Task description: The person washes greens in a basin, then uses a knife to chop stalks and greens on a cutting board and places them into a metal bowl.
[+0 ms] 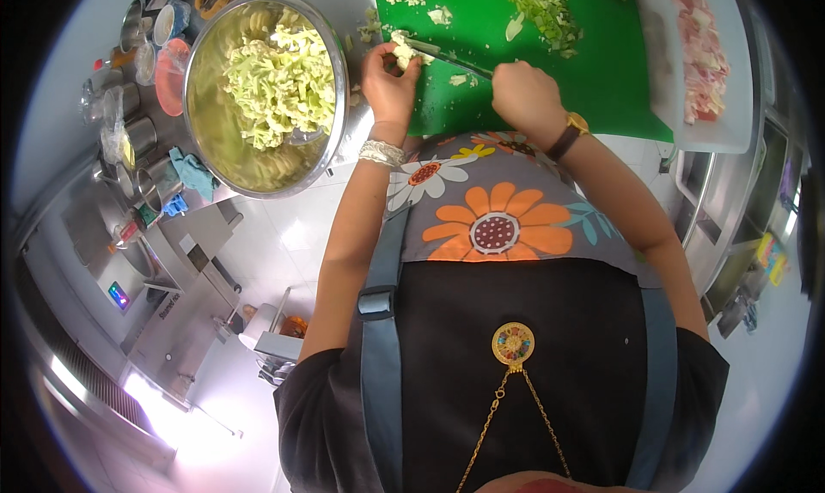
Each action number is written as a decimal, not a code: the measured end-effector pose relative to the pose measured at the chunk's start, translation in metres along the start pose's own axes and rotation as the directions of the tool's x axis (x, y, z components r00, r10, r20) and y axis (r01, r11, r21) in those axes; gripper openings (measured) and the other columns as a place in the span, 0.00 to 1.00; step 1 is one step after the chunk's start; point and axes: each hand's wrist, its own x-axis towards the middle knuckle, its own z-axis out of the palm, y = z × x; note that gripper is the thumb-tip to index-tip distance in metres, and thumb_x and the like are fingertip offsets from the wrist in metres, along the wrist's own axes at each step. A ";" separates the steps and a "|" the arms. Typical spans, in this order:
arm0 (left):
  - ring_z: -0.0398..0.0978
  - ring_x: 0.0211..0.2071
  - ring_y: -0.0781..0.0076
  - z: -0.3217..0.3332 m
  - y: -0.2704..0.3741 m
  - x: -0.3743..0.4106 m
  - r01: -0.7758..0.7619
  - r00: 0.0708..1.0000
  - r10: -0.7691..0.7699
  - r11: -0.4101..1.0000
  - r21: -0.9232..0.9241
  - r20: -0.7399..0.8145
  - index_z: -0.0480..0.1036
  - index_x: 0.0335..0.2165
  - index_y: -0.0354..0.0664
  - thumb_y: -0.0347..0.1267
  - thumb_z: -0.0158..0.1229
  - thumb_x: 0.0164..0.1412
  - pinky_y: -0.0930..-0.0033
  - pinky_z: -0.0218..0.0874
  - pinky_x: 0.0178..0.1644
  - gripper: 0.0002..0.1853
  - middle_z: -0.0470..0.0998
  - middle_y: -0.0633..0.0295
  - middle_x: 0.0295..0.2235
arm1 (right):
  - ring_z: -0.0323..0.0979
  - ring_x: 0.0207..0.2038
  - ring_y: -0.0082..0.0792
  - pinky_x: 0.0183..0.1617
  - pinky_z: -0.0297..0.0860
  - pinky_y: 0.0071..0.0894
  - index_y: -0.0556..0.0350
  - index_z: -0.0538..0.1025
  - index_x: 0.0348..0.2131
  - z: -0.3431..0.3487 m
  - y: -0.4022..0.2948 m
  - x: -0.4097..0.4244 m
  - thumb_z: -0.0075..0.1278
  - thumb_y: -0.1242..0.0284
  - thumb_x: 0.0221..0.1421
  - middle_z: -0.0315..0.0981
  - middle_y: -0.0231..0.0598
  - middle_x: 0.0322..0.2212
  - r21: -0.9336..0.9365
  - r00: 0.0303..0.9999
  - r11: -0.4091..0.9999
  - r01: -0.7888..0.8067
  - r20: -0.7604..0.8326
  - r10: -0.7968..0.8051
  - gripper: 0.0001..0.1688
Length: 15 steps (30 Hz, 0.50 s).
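Observation:
Between the thumb and fingers of my left hand [390,90] is a cauliflower floret [405,50], held at the left side of a green cutting board [599,100]. My right hand [527,97] is closed around the handle of a knife [461,65], and the handle itself is hidden in my fist. The blade points left and its tip end meets the floret. Small cauliflower pieces [440,15] lie scattered on the board. Left of my left hand, a large steel bowl [196,74] holds a heap of cut cauliflower [280,87].
Chopped green-and-white vegetable [546,13] lies at the board's far side. A translucent tub [738,61] with sliced raw meat [699,55] stands at the right. Left of the bowl are a pink bowl [171,77], steel containers [140,135] and a teal cloth [192,174].

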 end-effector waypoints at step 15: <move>0.72 0.23 0.61 -0.001 -0.017 -0.014 -0.253 0.962 0.260 0.963 0.094 -0.082 0.72 0.25 0.39 0.23 0.62 0.43 0.65 0.64 0.30 0.07 0.73 0.58 0.22 | 0.75 0.33 0.53 0.36 0.71 0.44 0.61 0.78 0.26 0.014 -0.009 0.018 0.47 0.75 0.43 0.75 0.54 0.28 0.157 0.995 0.983 -0.099 0.008 0.099 0.10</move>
